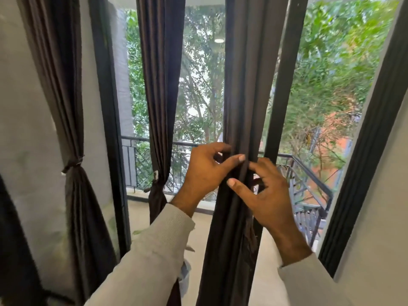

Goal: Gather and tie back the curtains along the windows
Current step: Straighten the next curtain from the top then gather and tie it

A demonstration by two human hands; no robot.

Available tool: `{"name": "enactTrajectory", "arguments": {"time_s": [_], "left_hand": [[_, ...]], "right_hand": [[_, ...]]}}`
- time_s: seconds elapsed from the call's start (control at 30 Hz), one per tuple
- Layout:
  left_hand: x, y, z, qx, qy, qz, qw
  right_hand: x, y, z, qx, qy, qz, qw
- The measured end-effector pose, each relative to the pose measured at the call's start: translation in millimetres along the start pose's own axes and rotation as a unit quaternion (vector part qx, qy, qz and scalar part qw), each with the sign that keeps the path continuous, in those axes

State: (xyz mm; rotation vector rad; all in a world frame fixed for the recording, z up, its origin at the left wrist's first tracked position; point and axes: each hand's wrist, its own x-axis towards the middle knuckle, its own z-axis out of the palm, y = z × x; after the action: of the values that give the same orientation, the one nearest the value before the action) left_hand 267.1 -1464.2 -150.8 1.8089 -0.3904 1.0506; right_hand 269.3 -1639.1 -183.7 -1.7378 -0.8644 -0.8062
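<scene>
Dark brown curtain (237,96), bunched into narrow vertical folds between both hands (238,173).

Open gap between tied middle curtain (159,107) and gathered right curtain (238,96); dark window frame (284,85) crowds the right side.
</scene>
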Motion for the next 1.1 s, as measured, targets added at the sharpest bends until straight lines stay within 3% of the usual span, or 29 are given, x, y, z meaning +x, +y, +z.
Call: {"name": "enactTrajectory", "arguments": {"time_s": [0.23, 0.5, 0.7, 0.8, 0.97, 1.1], "left_hand": [[-14, -5, -7, 0.056, 0.005, 0.002, 0.998], [-29, -10, -23, 0.094, -0.014, 0.100, 0.990], [-41, -16, -29, 0.026, -0.016, 0.102, 0.994], [-42, -17, -28, -0.003, -0.029, 0.060, 0.998], [-42, -22, -35, -0.006, -0.013, 0.062, 0.998], [-47, -25, -32, 0.027, -0.013, 0.074, 0.997]], "right_hand": [[-8, 15, 1, -0.071, 0.118, 0.005, 0.990], [-25, 1, 32, -0.050, 0.037, -0.021, 0.998], [-29, -5, 44, 0.014, 0.060, 0.042, 0.997], [-30, -9, 47, 0.046, 0.065, 0.066, 0.995], [-40, -4, 42, 0.142, 0.154, 0.188, 0.960], [-49, 1, 40, 0.056, 0.217, 0.188, 0.956]]}}
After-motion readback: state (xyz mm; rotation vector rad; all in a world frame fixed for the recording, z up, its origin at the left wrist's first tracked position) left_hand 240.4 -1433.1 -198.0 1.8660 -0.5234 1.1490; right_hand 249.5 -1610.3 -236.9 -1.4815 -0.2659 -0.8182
